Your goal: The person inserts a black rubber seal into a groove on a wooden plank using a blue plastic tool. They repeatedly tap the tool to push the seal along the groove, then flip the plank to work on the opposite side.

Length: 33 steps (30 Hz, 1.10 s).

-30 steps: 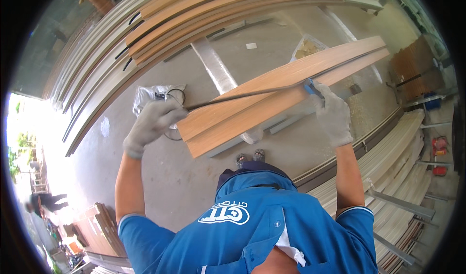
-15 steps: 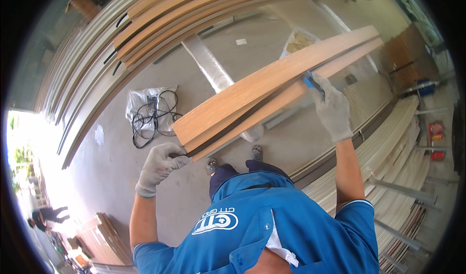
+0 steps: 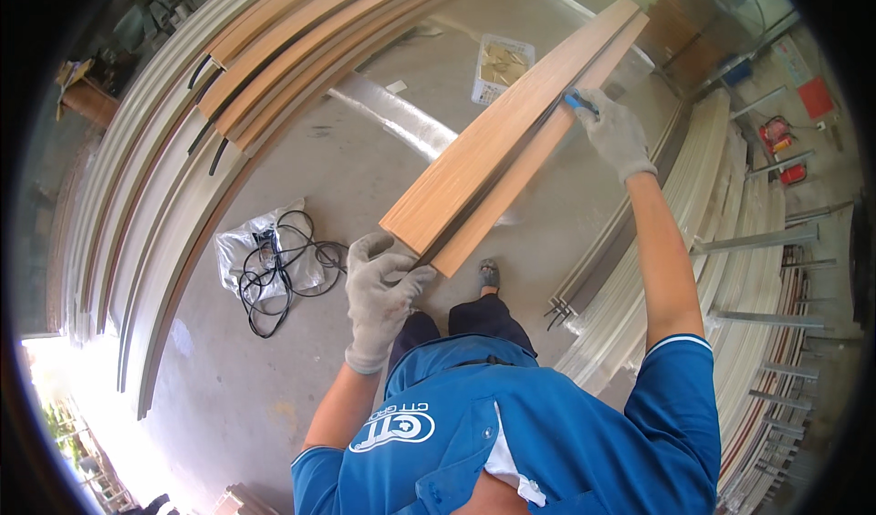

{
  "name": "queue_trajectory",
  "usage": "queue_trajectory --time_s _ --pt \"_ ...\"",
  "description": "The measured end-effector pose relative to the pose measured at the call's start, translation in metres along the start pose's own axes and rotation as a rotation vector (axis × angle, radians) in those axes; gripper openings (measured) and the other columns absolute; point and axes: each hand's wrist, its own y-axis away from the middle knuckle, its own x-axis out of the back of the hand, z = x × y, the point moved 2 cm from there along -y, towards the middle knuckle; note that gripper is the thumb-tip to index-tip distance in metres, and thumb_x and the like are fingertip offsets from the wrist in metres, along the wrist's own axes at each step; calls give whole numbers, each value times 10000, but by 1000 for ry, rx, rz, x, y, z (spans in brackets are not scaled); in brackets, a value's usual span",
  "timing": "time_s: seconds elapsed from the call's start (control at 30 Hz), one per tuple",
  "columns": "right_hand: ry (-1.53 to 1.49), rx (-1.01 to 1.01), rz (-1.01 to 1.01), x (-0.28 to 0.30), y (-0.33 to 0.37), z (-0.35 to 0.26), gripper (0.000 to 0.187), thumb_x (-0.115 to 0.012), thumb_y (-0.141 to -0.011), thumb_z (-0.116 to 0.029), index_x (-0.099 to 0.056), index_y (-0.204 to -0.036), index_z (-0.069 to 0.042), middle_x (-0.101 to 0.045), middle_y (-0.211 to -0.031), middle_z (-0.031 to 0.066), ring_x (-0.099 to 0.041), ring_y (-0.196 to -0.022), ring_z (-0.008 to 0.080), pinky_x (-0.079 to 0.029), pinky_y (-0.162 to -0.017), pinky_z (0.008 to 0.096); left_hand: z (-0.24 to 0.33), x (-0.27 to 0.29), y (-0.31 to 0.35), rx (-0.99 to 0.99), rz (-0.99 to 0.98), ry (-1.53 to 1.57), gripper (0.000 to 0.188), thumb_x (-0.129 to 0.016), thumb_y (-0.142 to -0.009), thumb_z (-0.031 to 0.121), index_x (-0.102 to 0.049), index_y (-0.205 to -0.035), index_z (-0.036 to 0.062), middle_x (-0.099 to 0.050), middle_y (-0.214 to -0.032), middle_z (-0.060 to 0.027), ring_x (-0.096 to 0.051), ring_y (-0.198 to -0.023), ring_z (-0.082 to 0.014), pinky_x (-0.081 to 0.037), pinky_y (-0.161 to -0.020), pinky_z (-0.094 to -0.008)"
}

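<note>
A long wood-grain board (image 3: 511, 141) with a lengthwise groove lies slanted in front of me, its far end up to the right. Along the groove runs a dark strip (image 3: 474, 207). My gloved left hand (image 3: 379, 298) is at the board's near end, its fingers closed round the end of the strip. Farther up the board, my gloved right hand (image 3: 617, 132) grips a small blue tool (image 3: 577, 101), pressed at the groove. The tool's working end is hidden, so its kind does not show.
Stacked long profiles (image 3: 265, 68) curve across the left and back. A clear plastic bag with a tangled black cable (image 3: 285, 282) lies on the floor. Beyond the board stands a white crate (image 3: 502, 66) of small tan pieces. Racked pale profiles (image 3: 721, 205) with metal arms fill the right.
The board has swung steeper, its far end going away and its near end shifting right. My left hand has moved right with it; my right hand has moved farther away with the blue tool.
</note>
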Motion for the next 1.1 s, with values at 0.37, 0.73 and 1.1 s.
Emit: queue_trajectory --time_s 0.37,0.73,1.1 --pt "86 -8 2 4 -6 -13 327 -613 -963 -359 -670 -1198 -139 -728 -1099 180 -692 -1029 389 -544 -902 491 0 1 -2 -85 -149 120 235 -862 -715 109 -793 -923 25 -350 -1557 -326 -473 -1388 -431 -416 -1116 -422" --pt "70 46 -9 5 55 -67 304 -625 -964 -336 -674 -1176 -124 -734 -914 192 -718 -886 392 -567 -777 500 -5 0 -4 -193 -124 61 219 -853 -733 163 -802 -907 41 -345 -1547 -356 -557 -1296 -447 -495 -1022 -426" --pt "-111 79 -116 16 167 -169 345 -652 -933 -244 -663 -1252 -113 -728 -1029 188 -704 -912 385 -546 -798 485 -9 1 -4 -254 -110 27 230 -840 -743 204 -804 -908 47 -371 -1540 -336 -628 -1174 -439 -513 -977 -446"
